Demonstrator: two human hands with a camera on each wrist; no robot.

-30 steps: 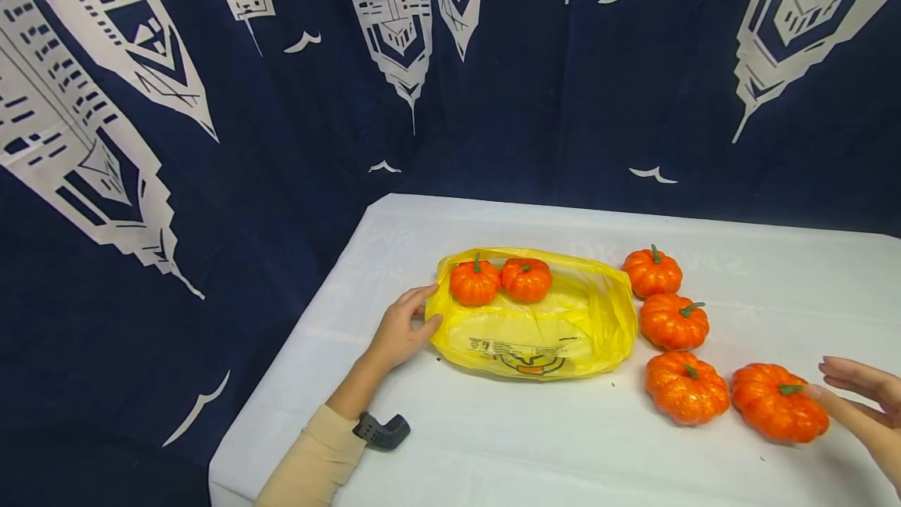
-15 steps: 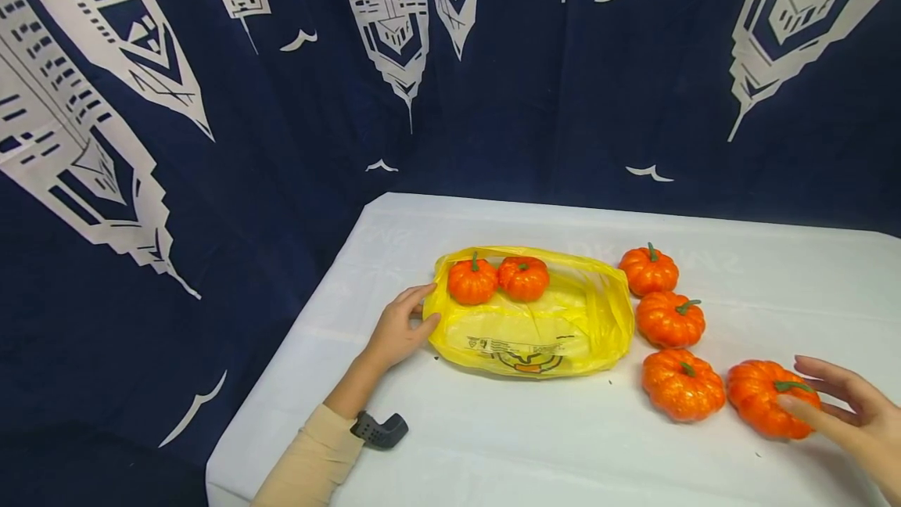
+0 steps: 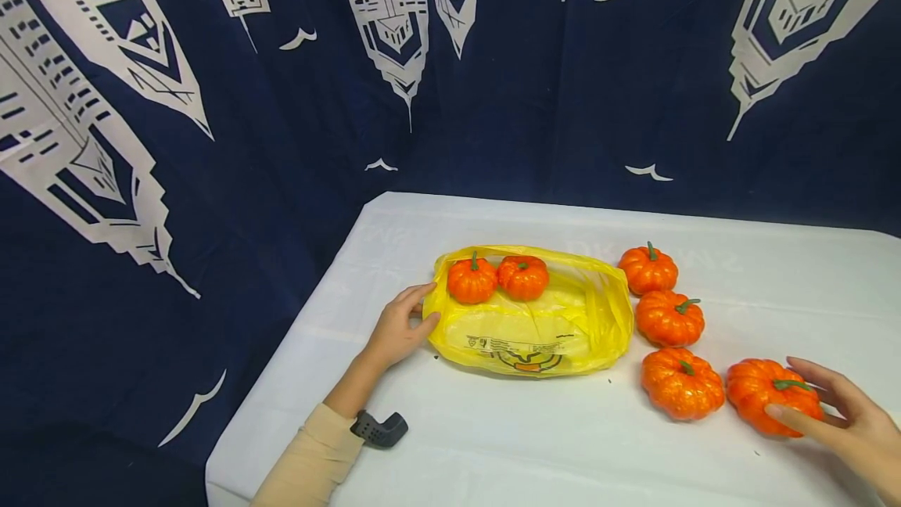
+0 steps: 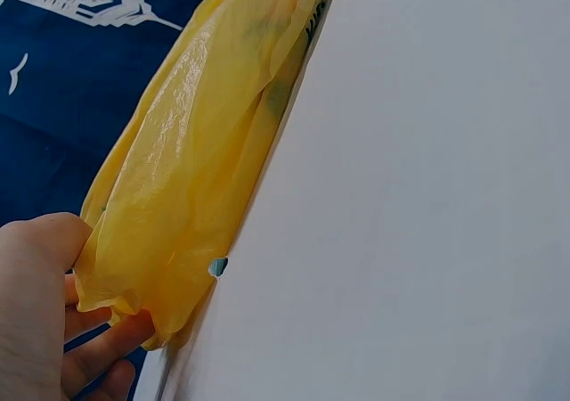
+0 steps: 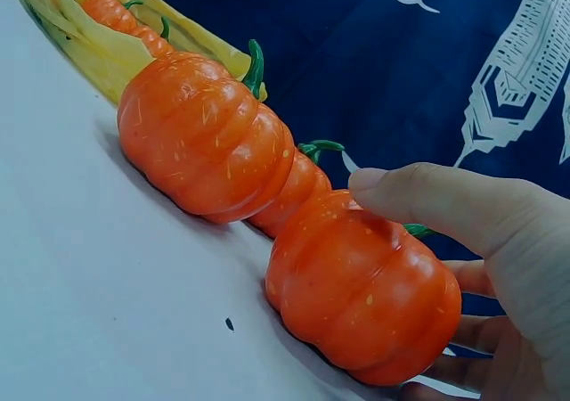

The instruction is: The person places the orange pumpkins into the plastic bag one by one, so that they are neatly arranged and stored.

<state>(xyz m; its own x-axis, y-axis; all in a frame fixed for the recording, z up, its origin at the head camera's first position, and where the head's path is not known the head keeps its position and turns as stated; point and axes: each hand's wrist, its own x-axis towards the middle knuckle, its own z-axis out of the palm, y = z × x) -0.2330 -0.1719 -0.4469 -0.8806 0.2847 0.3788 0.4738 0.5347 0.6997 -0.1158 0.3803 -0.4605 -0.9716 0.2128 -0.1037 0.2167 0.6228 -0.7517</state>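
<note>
A yellow plastic bag [image 3: 535,335] lies with its mouth spread open, and two small orange pumpkins [image 3: 473,280] with green stems are inside. My left hand [image 3: 397,331] holds the bag's left end between thumb and fingers; the left wrist view shows the crumpled plastic [image 4: 169,214] between them. At the right, my right hand [image 3: 848,417] grips the rightmost pumpkin [image 3: 763,393], thumb on its near side and fingers round the far side. That pumpkin [image 5: 356,294] still rests on the table in the right wrist view, with the thumb [image 5: 427,196] across its top.
Three more pumpkins stand between bag and right hand: a back one [image 3: 647,270], a middle one [image 3: 670,319] and a front one [image 3: 681,386] close beside the gripped pumpkin. A white cloth [image 3: 535,444] covers the table; a dark blue printed curtain [image 3: 528,116] hangs behind.
My right hand has moved left from beside the rightmost pumpkin and closed its thumb and fingers round it. The left hand and the bag have stayed in place.
</note>
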